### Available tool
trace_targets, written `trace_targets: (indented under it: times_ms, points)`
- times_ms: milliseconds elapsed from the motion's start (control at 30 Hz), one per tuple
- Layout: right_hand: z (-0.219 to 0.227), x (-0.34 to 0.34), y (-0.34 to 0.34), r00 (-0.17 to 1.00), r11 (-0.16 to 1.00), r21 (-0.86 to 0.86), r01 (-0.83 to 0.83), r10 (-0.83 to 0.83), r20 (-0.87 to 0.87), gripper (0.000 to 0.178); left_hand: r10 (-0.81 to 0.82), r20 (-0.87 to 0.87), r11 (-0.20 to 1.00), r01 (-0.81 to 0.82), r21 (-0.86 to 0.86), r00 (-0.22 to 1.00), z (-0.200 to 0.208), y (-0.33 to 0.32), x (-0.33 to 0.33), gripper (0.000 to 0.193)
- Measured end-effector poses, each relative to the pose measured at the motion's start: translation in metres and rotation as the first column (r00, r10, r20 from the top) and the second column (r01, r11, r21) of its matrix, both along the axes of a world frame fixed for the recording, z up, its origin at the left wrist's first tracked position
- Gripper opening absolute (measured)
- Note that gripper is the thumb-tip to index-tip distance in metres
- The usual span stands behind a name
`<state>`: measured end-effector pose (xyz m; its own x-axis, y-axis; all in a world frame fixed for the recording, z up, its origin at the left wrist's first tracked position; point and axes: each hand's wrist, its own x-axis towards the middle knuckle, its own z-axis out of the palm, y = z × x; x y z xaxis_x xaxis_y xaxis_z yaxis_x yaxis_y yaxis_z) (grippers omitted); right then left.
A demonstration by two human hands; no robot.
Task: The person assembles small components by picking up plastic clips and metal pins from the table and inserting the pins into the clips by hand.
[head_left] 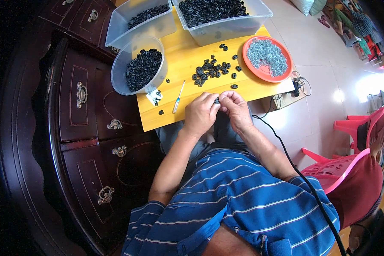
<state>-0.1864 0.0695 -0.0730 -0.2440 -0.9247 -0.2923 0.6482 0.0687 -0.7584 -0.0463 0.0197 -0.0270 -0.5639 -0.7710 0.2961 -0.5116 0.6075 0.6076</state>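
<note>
Just over the table's near edge, my two hands meet around a small black oval part (216, 101). My left hand (200, 112) pinches it from one side, and the fingers of my right hand (236, 110) close on its other side; most of the part is hidden by fingers. Beyond my hands lies a loose pile of similar black two-holed parts (210, 70) on the yellow table (179, 68). A red plate (248, 64) at the right holds many small silvery metal pieces (266, 55). A thin screwdriver (177, 102) with a pale handle rests left of my hands.
A round clear tub (117, 77) and two clear bins (112, 32) (226, 30) hold many black parts. A small white piece (152, 98) lies by the tub. Dark wooden drawers (79, 123) stand left. A black cable (286, 155) passes my right arm; pink chairs (333, 168) stand right.
</note>
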Motion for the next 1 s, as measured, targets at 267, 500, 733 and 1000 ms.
trace_targets:
  times_ms: [267,500,733,1000]
  points:
    - [-0.0015,0.0013,0.0026,0.998,0.999,-0.027,0.028,-0.029,-0.055,0.008,-0.047,-0.062,0.999,0.045,-0.029,0.997,-0.0025,-0.0043,-0.0001,0.022]
    - [0.0027,0.0027,0.0015,0.998,0.998,-0.015,0.058,-0.059,-0.032,0.010,0.045,-0.176,0.994,-0.026,0.109,0.983,-0.0029,-0.0051,-0.0016,0.024]
    - [0.0009,0.0029,0.0013,0.998,0.999,-0.023,0.048,-0.049,-0.045,0.009,0.033,-0.188,0.995,-0.016,0.094,0.982,-0.0012,-0.0070,-0.0006,0.021]
    - [-0.0001,0.0045,0.0014,0.997,0.998,-0.027,0.058,-0.059,-0.046,0.008,0.006,-0.191,0.994,0.015,0.108,0.982,0.0000,-0.0086,0.0017,0.021]
